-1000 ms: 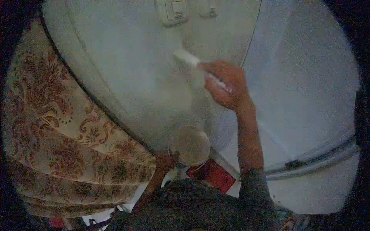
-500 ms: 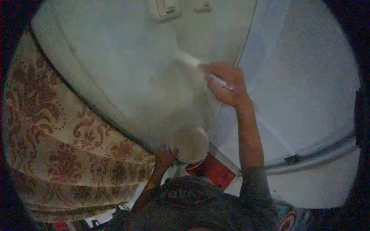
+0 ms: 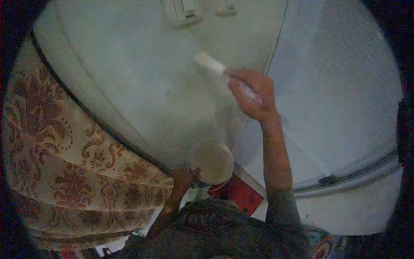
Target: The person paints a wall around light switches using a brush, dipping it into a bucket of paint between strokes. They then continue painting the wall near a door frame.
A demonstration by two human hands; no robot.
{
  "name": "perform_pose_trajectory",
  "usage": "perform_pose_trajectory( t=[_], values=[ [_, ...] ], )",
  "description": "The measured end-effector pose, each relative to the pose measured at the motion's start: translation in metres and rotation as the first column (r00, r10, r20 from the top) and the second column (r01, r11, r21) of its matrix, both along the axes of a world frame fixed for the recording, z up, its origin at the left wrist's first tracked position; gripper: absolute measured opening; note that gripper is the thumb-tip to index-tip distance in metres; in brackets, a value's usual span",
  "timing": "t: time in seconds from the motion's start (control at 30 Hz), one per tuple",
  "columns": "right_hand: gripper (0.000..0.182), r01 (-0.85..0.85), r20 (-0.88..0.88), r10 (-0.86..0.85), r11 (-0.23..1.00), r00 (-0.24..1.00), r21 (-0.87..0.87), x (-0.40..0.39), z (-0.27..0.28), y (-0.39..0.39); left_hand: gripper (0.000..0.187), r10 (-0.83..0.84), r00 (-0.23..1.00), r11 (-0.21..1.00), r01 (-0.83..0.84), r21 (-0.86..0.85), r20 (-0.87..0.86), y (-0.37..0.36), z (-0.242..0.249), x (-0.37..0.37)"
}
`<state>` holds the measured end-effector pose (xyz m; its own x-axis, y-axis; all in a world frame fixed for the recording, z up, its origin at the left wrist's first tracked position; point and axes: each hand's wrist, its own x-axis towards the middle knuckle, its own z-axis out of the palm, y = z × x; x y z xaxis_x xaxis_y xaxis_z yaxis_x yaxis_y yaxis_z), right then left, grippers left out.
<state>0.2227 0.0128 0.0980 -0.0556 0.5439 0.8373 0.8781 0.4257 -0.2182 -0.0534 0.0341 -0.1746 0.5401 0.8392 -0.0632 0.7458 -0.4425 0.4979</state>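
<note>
My right hand (image 3: 254,93) is closed around the handle of a paintbrush (image 3: 210,63), its pale bristles pointing up and left over a greenish-white wall (image 3: 138,69). Damp-looking darker patches show on the wall below the bristles. Lower down, close to my body, my left hand (image 3: 184,178) grips the left side of a round bucket (image 3: 232,162). Pale, cream-coloured paint fills much of the bucket's opening. Most of the left fingers are hidden by dim light and the bucket's side.
Two white wall fixtures (image 3: 185,15) are at the top. Patterned beige-and-brown fabric (image 3: 69,168) hangs or lies at left, beside a dark edge. On the right is a bluish-white panel (image 3: 340,95) with a rail along its bottom. A red item (image 3: 241,194) shows below the bucket.
The paintbrush, blurred before, has shifted slightly upward on the wall with my right hand. My left hand and the bucket stay in nearly the same place.
</note>
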Motion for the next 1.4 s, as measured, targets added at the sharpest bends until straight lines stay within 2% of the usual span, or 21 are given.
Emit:
perform_pose_trajectory(
  t=[0.07, 0.2, 0.3, 0.37, 0.4, 0.47, 0.6, 0.67, 0.7, 0.77, 0.87, 0.9, 1.0, 1.07, 1.1, 1.13, 1.17, 1.2, 1.23, 1.27, 1.4],
  values=[
    [0.019, 0.054, -0.152, -0.043, 0.996, 0.987, 0.069, -0.007, 0.025, 0.001, 0.029, -0.255, 0.894, 0.852, 0.388, 0.352, -0.367, 0.011, -0.051, -0.015],
    [0.02, -0.069, -0.149, 0.099, 0.978, 0.984, 0.195, -0.002, 0.014, 0.03, 0.031, -0.337, 0.914, 0.898, 0.384, 0.216, -0.226, 0.015, -0.048, -0.007],
    [0.019, -0.096, -0.114, 0.119, 0.977, 0.986, 0.191, 0.001, -0.008, 0.03, 0.031, -0.278, 0.878, 0.819, 0.428, 0.382, -0.388, 0.026, -0.097, -0.012],
    [0.02, -0.103, -0.128, 0.102, 0.995, 0.986, 0.001, 0.005, -0.009, 0.015, 0.049, -0.18, 0.97, 0.841, 0.065, 0.537, 0.165, 0.045, -0.137, -0.024],
    [0.02, -0.104, -0.132, 0.103, 0.995, 0.986, 0.001, 0.006, -0.004, 0.012, 0.049, -0.178, 0.97, 0.841, 0.065, 0.536, 0.162, 0.011, -0.1, -0.02],
    [0.019, 0.003, -0.131, -0.003, 1.0, 0.991, 0.006, 0.007, 0.017, 0.002, 0.053, -0.172, 0.93, 0.981, 0.132, -0.142, -0.325, 0.005, 0.027, 0.02],
    [0.018, -0.047, -0.195, 0.084, 0.982, 0.977, 0.183, 0.005, 0.041, 0.02, 0.06, -0.003, 0.95, 0.997, -0.023, -0.08, -0.311, 0.001, 0.012, 0.023],
    [0.017, -0.072, -0.116, 0.099, 0.975, 0.988, 0.212, 0.008, 0.033, 0.032, 0.053, -0.109, 0.977, 0.921, 0.03, -0.389, -0.183, 0.003, 0.025, 0.014],
    [0.017, -0.072, -0.118, 0.098, 0.975, 0.988, 0.211, 0.01, 0.025, 0.033, 0.053, -0.11, 0.977, 0.921, 0.029, -0.39, -0.185, 0.006, 0.002, 0.012],
    [0.018, -0.01, -0.091, 0.015, 0.999, 0.996, 0.05, 0.018, 0.006, 0.027, 0.045, -0.172, 0.92, 0.944, 0.256, 0.208, -0.351, 0.013, -0.064, 0.008],
    [0.017, -0.024, -0.052, 0.02, 0.998, 0.998, -0.064, 0.022, 0.0, 0.005, 0.047, -0.36, 0.772, 0.91, 0.415, -0.014, -0.524, 0.009, 0.007, 0.015],
    [0.017, -0.02, -0.05, 0.017, 0.998, 0.999, -0.061, 0.019, 0.011, -0.001, 0.047, -0.361, 0.772, 0.909, 0.418, -0.01, -0.523, 0.012, -0.004, 0.016],
    [0.017, 0.123, -0.108, -0.118, 0.992, 0.987, 0.038, 0.013, 0.035, -0.007, 0.047, -0.287, 0.817, 0.728, 0.526, 0.441, -0.501, 0.029, -0.097, 0.009],
    [0.022, -0.037, -0.309, 0.096, 0.981, 0.946, 0.193, 0.015, 0.036, 0.012, 0.048, -0.256, 0.845, 0.506, 0.53, 0.68, -0.469, 0.036, -0.135, -0.004],
    [0.022, -0.034, -0.315, 0.094, 0.981, 0.944, 0.19, 0.015, 0.024, 0.02, 0.048, -0.258, 0.842, 0.507, 0.535, 0.675, -0.474, 0.047, -0.116, -0.008],
    [0.019, 0.026, -0.28, 0.005, 0.994, 0.96, 0.106, 0.017, 0.007, 0.029, 0.043, -0.471, 0.877, 0.877, 0.477, 0.056, -0.099, 0.065, -0.075, -0.007],
    [0.017, 0.092, -0.237, -0.085, 0.996, 0.968, 0.02, 0.018, -0.004, 0.034, 0.039, -0.319, 0.897, 0.639, 0.443, -0.629, 0.307, 0.073, -0.053, -0.008],
    [0.017, 0.093, -0.239, -0.086, 0.995, 0.967, 0.02, 0.015, -0.009, 0.028, 0.039, -0.32, 0.897, 0.638, 0.442, -0.63, 0.305, 0.058, -0.06, -0.006],
    [0.017, 0.068, -0.184, -0.081, 0.995, 0.98, -0.074, 0.01, -0.016, 0.017, 0.037, -0.419, 0.906, 0.908, 0.419, -0.005, -0.067, 0.03, -0.07, 0.001],
    [0.018, 0.047, -0.126, -0.069, 0.984, 0.99, -0.172, 0.009, -0.019, 0.01, 0.035, -0.221, 0.892, 0.65, 0.435, 0.623, -0.394, 0.013, -0.075, 0.007],
    [0.018, 0.087, -0.205, -0.104, 0.992, 0.973, -0.089, 0.018, -0.008, 0.002, 0.037, -0.274, 0.825, 0.826, 0.465, 0.318, -0.495, 0.01, -0.036, 0.015]
  ],
)
